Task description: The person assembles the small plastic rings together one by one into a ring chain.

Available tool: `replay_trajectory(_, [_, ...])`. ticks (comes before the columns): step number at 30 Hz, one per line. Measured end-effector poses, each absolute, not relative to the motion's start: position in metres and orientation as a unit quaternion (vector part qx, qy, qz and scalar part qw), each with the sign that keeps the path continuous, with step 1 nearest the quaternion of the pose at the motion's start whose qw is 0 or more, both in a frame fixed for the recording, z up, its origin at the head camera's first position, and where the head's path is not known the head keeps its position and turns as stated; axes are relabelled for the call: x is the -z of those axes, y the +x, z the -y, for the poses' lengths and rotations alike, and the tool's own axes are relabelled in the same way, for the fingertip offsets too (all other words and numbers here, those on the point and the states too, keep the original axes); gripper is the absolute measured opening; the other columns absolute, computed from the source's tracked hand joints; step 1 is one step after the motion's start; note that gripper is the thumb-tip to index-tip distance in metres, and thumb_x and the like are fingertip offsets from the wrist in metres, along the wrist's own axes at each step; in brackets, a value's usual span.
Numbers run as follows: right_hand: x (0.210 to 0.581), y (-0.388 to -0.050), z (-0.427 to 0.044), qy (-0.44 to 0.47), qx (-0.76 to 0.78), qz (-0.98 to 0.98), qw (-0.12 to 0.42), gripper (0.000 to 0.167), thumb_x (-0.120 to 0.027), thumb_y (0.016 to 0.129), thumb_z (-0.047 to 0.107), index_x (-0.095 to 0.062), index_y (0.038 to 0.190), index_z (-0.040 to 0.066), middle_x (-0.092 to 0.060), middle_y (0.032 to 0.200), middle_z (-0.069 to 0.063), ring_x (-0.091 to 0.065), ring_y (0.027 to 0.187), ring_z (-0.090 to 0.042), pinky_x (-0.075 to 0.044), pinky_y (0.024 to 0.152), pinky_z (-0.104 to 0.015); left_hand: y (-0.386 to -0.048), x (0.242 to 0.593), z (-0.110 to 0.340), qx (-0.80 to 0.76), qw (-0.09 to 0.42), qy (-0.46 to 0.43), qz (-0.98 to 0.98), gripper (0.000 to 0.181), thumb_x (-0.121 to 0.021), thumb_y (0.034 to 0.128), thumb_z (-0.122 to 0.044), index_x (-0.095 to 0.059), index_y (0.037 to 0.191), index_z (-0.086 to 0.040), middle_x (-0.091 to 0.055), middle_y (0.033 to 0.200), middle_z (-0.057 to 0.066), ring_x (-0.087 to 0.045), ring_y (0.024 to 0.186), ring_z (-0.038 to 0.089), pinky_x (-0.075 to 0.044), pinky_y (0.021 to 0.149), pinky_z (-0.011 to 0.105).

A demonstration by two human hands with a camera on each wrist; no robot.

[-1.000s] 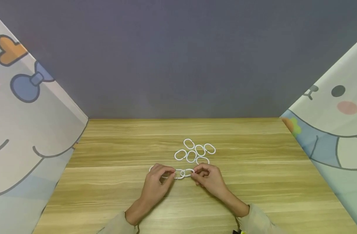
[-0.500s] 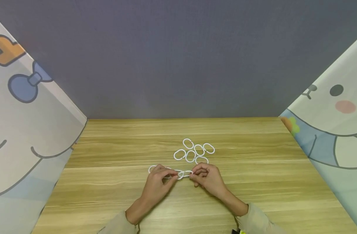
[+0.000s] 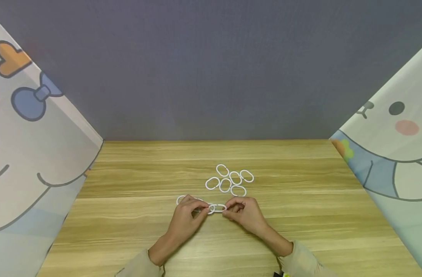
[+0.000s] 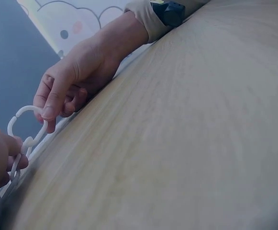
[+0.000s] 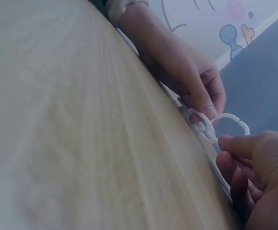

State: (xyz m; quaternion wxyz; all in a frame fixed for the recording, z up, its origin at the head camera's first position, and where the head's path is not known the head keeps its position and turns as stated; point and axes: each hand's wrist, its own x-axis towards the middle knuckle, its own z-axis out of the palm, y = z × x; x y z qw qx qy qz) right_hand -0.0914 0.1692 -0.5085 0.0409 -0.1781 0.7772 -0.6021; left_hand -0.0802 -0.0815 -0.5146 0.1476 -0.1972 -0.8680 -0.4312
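Note:
Several white oval rings are linked in a chain that runs out under my left hand (image 3: 186,215); its far left ring (image 3: 179,199) shows beside the knuckles. Between thumb and index finger, my left hand pinches a chain ring (image 4: 17,165). My right hand (image 3: 247,214) pinches the outer end of the rightmost ring (image 3: 219,211), which passes through the ring at my left fingertips. In the right wrist view this end ring (image 5: 230,116) stands raised, with a small split at its top. The middle of the chain is hidden by my left hand.
Behind the hands lies a group of loose white rings, among them one at the right (image 3: 247,181) and one nearest my right hand (image 3: 238,195). A grey wall (image 3: 211,69) rises behind the wooden table (image 3: 145,161), with cartoon-printed panels at both sides.
My right hand has moved slightly left and toward the near side with the end ring. The left hand's fingertips have shifted a little right along the chain, and both hands still pinch rings.

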Motion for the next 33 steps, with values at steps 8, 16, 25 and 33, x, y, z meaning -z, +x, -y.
replay_trajectory(8, [0.506,-0.091,-0.17,-0.185,0.591,-0.785,0.033,0.018,-0.092,0.086,-0.003,-0.081,0.101,-0.001,-0.077,0.078,-0.01,-0.065,0.064,-0.004,-0.054,0.055,-0.022,-0.08,0.515,0.083,0.439,0.139,-0.183,0.869,0.016,-0.094,0.0871,-0.006,-0.084,0.094,-0.017,-0.079,0.091,-0.01,-0.059,0.087,0.004,-0.053,0.071,0.024])
replay_trajectory(16, [0.497,-0.096,-0.178,-0.207,0.573,-0.792,0.026,0.022,-0.086,0.088,-0.01,-0.082,0.107,0.0,-0.078,0.083,-0.01,-0.064,0.065,-0.004,-0.054,0.055,-0.022,-0.079,0.514,0.082,0.443,0.129,-0.181,0.869,0.016,-0.094,0.088,-0.008,-0.084,0.096,-0.017,-0.079,0.091,-0.01,-0.058,0.087,0.004,-0.054,0.072,0.024])
replay_trajectory(25, [0.486,-0.107,-0.191,-0.187,0.562,-0.806,-0.023,0.023,-0.084,0.089,-0.012,-0.082,0.107,0.003,-0.08,0.093,-0.015,-0.065,0.068,-0.006,-0.055,0.058,-0.022,-0.079,0.514,0.082,0.444,0.131,-0.181,0.868,0.015,-0.093,0.0883,-0.008,-0.084,0.096,-0.017,-0.079,0.091,-0.01,-0.059,0.088,0.004,-0.054,0.073,0.024])
replay_trajectory(33, [0.482,-0.114,-0.199,-0.144,0.571,-0.807,-0.037,0.019,-0.086,0.091,-0.008,-0.082,0.106,0.002,-0.078,0.089,-0.015,-0.065,0.065,-0.008,-0.053,0.056,-0.022,-0.079,0.513,0.082,0.448,0.129,-0.18,0.866,0.016,-0.093,0.0879,-0.007,-0.084,0.096,-0.017,-0.079,0.091,-0.011,-0.059,0.088,0.005,-0.054,0.073,0.024])
